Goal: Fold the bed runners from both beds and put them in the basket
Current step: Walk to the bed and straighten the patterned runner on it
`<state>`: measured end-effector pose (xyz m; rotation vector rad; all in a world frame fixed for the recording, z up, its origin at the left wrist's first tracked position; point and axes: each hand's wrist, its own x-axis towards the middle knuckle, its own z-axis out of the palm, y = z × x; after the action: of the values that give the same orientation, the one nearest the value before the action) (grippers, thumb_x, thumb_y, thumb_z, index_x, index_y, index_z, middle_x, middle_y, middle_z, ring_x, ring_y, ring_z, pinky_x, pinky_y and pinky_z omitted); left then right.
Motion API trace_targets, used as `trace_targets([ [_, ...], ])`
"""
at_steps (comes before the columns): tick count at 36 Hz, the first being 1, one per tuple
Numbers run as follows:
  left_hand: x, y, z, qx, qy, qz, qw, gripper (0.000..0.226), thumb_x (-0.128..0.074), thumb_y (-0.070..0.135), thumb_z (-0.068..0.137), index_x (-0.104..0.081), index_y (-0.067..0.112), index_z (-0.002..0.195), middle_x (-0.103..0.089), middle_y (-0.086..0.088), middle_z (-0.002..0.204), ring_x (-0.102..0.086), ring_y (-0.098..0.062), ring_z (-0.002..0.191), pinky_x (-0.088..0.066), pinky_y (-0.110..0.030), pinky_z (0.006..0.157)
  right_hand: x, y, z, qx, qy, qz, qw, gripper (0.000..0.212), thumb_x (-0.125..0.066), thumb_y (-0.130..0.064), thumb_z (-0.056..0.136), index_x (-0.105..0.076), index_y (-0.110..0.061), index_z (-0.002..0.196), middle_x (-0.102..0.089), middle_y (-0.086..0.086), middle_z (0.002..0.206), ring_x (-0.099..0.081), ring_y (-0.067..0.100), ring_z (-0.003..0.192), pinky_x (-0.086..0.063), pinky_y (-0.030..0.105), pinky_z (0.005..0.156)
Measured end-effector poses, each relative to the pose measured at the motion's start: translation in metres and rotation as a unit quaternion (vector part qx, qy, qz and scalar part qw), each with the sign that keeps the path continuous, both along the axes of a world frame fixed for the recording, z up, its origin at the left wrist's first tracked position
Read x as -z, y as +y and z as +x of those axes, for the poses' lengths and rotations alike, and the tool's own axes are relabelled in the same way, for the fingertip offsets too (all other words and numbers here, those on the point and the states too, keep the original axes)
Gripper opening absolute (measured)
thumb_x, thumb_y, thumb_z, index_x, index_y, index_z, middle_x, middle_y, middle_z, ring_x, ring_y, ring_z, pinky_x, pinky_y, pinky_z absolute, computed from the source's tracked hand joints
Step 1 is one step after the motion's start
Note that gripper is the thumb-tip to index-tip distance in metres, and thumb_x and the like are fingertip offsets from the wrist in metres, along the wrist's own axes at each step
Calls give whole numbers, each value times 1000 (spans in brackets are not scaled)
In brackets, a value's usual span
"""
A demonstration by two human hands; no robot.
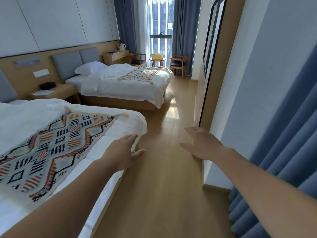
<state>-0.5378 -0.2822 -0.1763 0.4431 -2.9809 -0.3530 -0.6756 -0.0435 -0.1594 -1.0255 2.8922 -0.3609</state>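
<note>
Reaching with fingers spread and nothing held, the left hand (123, 153) and right hand (202, 145) hovered off the near bed runner (51, 146), which lay flat, so a one-cornered grab risked dragging the white duvet (25, 117) along.

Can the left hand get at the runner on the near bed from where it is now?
Probably yes. The left hand hovers open at the near bed's foot corner, empty, and the patterned runner lies flat just beside it with nothing between them.
</note>
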Motion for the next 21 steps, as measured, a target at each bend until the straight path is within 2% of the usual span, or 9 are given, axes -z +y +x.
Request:
trace_targets([
  [9,39,-32,-100,-1,-24,17,1000,72,-50,59,89,-31,21,148,-38,0,153,-41,-21,136,-37,-36,109,46,-26,-109,5,-35,7,999,70,-48,-54,91,-28,-19,148,-35,4,152,-35,24,138,-38,43,108],
  [21,72,-48,-297,-52,-55,62,995,67,-53,49,92,-33,15,147,-42,-4,150,-42,-21,134,-34,-33,108,84,-59,-332,-28,-71,26,997,69,-48,-50,92,-26,-18,149,-36,6,150,-39,27,135,-40,40,105],
])
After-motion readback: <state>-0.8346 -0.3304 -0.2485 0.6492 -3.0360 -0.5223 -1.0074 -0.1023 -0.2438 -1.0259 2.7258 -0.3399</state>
